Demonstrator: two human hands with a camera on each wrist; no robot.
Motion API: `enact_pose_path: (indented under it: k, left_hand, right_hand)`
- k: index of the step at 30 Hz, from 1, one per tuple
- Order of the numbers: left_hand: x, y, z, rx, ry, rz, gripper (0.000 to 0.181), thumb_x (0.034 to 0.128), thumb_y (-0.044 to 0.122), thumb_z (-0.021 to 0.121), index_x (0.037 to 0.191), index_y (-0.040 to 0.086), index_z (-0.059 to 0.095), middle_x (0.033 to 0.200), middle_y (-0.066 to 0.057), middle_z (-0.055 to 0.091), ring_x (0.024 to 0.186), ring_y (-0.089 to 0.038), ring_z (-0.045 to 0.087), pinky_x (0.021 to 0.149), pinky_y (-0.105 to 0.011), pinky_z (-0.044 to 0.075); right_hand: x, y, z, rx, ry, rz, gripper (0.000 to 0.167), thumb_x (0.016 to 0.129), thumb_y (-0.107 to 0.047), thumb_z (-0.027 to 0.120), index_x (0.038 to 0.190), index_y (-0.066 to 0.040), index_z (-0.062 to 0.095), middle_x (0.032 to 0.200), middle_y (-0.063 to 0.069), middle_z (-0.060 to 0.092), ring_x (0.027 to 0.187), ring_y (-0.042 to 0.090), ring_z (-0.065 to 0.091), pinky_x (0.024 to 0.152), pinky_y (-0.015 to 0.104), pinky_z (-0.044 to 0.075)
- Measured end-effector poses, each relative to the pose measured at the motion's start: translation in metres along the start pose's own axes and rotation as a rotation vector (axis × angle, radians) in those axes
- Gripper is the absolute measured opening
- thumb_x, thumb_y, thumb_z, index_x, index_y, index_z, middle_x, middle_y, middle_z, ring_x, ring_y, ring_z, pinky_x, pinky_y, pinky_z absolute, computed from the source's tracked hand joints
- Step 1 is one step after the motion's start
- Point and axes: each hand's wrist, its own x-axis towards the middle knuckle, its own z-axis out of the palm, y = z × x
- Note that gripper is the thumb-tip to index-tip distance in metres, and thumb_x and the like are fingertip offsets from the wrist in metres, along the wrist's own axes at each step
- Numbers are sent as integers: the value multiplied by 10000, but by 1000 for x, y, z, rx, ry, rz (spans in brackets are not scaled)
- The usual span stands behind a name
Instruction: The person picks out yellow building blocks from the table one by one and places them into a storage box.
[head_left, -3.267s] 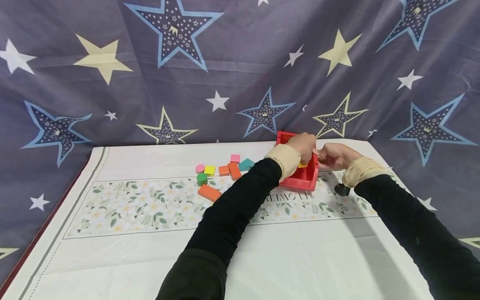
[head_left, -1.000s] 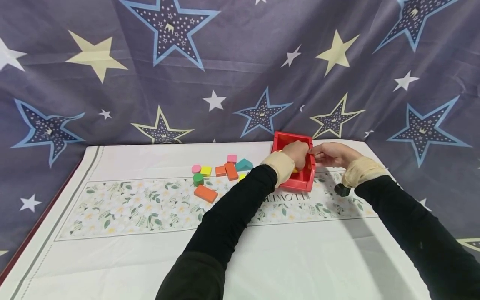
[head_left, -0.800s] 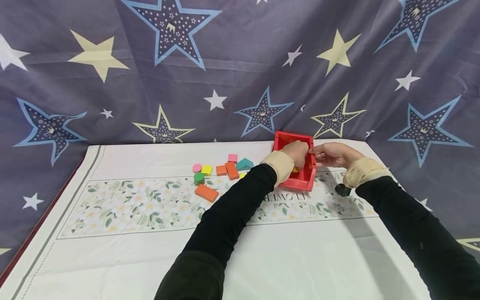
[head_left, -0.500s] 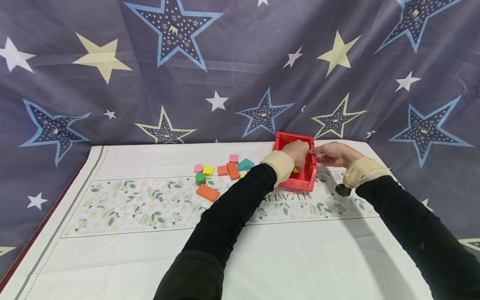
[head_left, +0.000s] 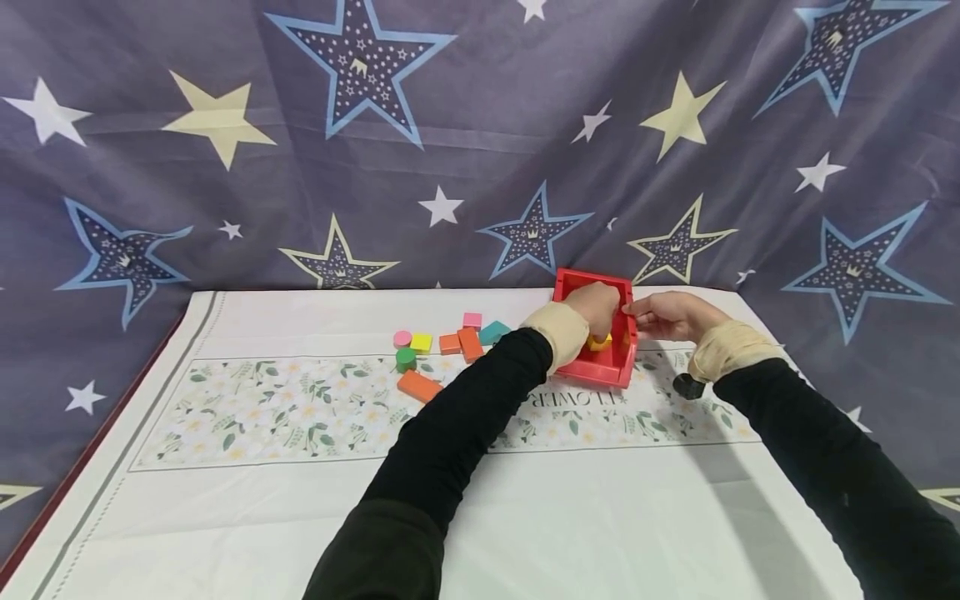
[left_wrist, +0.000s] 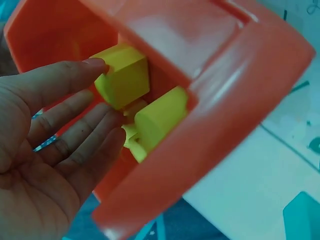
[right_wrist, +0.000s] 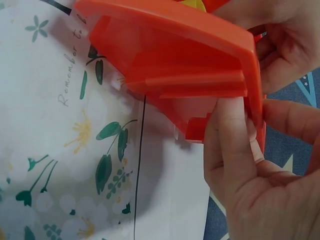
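A red plastic box (head_left: 611, 367) with its open side up stands at the back right of the table. My left hand (head_left: 594, 307) reaches inside it. In the left wrist view, fairly straight fingers (left_wrist: 55, 82) touch a yellow block (left_wrist: 125, 75); the other fingertips lie near a second yellow block (left_wrist: 162, 115) against the wall. More yellow pieces below are partly hidden. My right hand (head_left: 667, 315) holds the box's right side; in the right wrist view the thumb and fingers (right_wrist: 235, 140) pinch its red rim.
Left of the box lie loose blocks: orange (head_left: 418, 386), green (head_left: 406, 359), pink (head_left: 402, 339), yellow (head_left: 421, 343) and teal (head_left: 494, 332). A printed white cloth (head_left: 262, 408) covers the table. A starred curtain (head_left: 450, 242) hangs behind. My left forearm (head_left: 450, 433) crosses in front of some blocks.
Since the oldest frame my left hand has shifted slightly left and nearer within the box. Little moves over the last second besides a small shift of the head view. The right hand stays at the rim.
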Motion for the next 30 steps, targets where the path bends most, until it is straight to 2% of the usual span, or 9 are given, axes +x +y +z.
enact_pose_path:
  k: [4,9,13,17,20,24,27,30]
  left_hand:
    - [-2,-1,-6,7,-21,3,74,868,72,748,895,87,681,844,-22,644,764,-161,571,654,-237,493]
    - [-10,-1,-18,15,-38,38,65,894,64,715,860,88,666,815,-20,624,734,-160,567,621,-226,479]
    - [-17,-3,-30,29,-21,52,48,885,51,706,853,80,684,824,-31,642,725,-166,574,614,-229,497]
    - [-27,-7,-43,35,3,67,58,877,74,748,917,73,706,881,-35,679,772,-165,604,672,-235,543]
    - [-34,-12,-52,49,4,79,72,889,80,741,952,70,706,896,-42,677,795,-171,613,684,-240,537]
    - [-41,-19,-62,92,13,80,45,895,67,709,880,91,674,817,-23,618,750,-167,577,626,-235,483]
    - [-49,-24,-69,129,20,77,113,899,70,690,814,109,626,741,-6,547,698,-158,529,591,-226,447]
    - [-59,-31,-77,139,32,73,65,899,69,687,848,98,658,754,-3,559,714,-159,533,615,-229,466]
  right_hand:
    - [0,1,-1,19,-15,9,310,1069,-93,420,841,-68,628,681,-26,673,658,49,684,687,202,594]
    - [-1,1,-3,49,-16,30,342,1076,-87,412,840,-75,660,719,-8,715,686,62,705,702,211,598]
    - [-2,0,-2,27,8,32,329,1075,-100,428,841,-74,658,698,-15,702,663,57,697,690,203,594]
    - [-1,-1,0,18,25,33,310,1075,-109,440,851,-70,650,671,-19,681,639,52,686,681,196,590]
    - [1,-1,0,27,31,39,303,1076,-103,436,858,-73,644,669,-16,679,638,54,686,677,198,590]
    - [2,-1,-2,27,26,48,296,1075,-112,439,859,-78,639,659,-21,676,636,52,689,674,200,591]
    - [2,-1,-3,31,26,56,239,1073,-123,455,914,-58,621,667,-19,683,640,58,696,679,205,592]
    - [3,-1,-3,37,24,61,158,1074,-131,463,1038,-19,568,704,-11,705,660,68,707,692,210,595]
